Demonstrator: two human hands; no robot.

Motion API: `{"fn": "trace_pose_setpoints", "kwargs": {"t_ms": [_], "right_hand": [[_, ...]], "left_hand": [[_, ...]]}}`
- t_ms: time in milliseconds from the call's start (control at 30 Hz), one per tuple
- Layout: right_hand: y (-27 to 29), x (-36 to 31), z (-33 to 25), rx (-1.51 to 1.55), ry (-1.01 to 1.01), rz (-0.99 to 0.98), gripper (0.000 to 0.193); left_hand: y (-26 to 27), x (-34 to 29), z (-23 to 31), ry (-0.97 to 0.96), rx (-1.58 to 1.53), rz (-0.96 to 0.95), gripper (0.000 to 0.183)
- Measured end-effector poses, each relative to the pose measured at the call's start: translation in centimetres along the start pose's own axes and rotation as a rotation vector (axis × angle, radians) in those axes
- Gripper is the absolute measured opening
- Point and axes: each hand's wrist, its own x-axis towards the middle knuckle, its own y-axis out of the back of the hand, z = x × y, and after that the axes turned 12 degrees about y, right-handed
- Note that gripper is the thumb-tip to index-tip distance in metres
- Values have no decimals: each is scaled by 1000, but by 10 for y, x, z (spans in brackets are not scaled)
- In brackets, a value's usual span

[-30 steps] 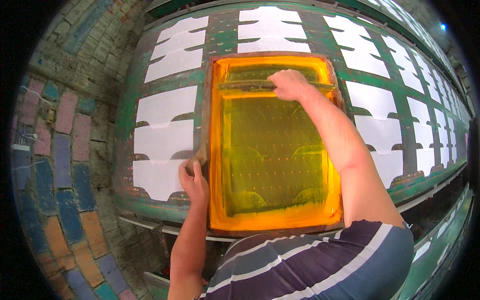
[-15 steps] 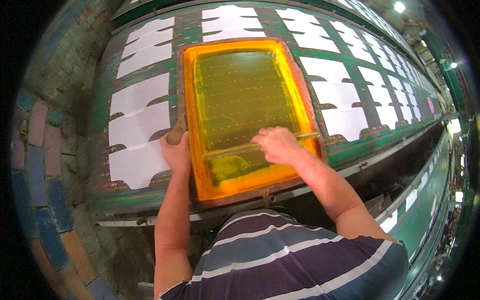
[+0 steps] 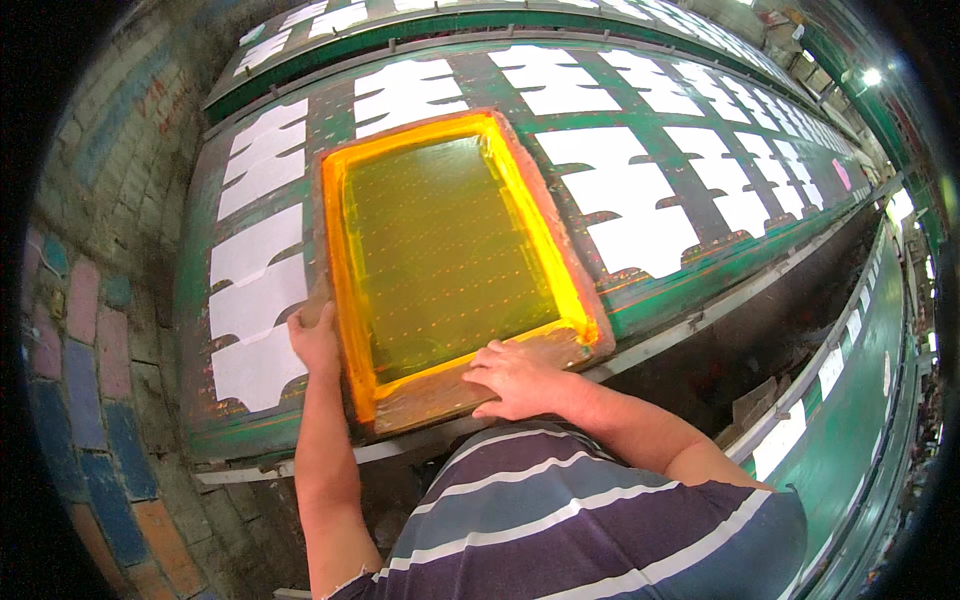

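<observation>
Across a dim workshop, a long green table (image 3: 650,308) runs from lower left toward upper right, its edges bowed by the wide lens. Coloured bricks (image 3: 82,385), blue, purple, pink and orange, pave the ground at far left, and a lamp (image 3: 872,77) shines at upper right. White cut-out pieces (image 3: 630,190) with curved notches lie in spaced columns over the tabletop, and a small pink patch (image 3: 841,175) shows toward its far right end. From my distant seat I find the shallow frame (image 3: 556,265) just left of centre, lying slantwise on the table at its near side. It has a brown outer edge, a bright orange border and an olive-yellow mesh (image 3: 450,260) dotted with rows of tiny orange specks. On its left side, my left hand (image 3: 316,345) pinches a brown wooden piece (image 3: 317,297) between thumb and fingers, beside a column of white pieces. My right hand (image 3: 518,380) rests palm down, fingers curled, over the broad brown strip (image 3: 420,404) along the frame's near side; I cannot tell whether those fingers close on anything. Below it, a striped shirt (image 3: 580,500) in dark and white bands fills the bottom of my view.
</observation>
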Motion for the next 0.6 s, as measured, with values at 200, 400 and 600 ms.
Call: {"fn": "trace_pose_setpoints", "kwargs": {"t_ms": [200, 400, 600], "right_hand": [[20, -75, 53, 209, -15, 376, 39], [33, -131, 133, 28, -565, 649, 49], [2, -130, 179, 633, -711, 732, 58]], "left_hand": [[1, 8, -3, -29, 105, 62, 49], [0, 5, 1, 35, 146, 105, 54], [3, 4, 3, 39, 93, 48, 55]]}}
